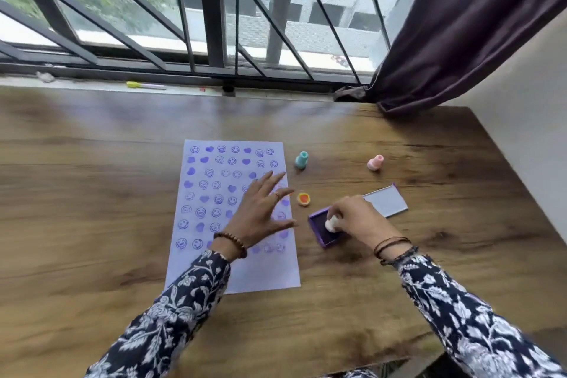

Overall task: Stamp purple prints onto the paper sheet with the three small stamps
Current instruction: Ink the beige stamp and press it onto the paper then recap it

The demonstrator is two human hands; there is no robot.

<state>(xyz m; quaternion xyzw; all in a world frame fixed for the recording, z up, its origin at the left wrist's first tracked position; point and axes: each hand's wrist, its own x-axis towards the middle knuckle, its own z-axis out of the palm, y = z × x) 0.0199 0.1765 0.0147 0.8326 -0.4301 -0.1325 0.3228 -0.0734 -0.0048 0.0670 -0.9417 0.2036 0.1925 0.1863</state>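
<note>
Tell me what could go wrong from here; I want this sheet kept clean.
1. The left hand lies spread over purple prints on the paper sheet; damp ink could smear.
2. The right hand presses a white stamp into the purple ink pad, which nothing steadies; it might slide or over-ink.

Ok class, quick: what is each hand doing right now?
Left hand: open, fingers spread over the paper sheet.
Right hand: closed on a white stamp in the ink pad.

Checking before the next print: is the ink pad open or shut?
Open: the ink pad shows dark ink, its lid lies apart beside it.
</note>
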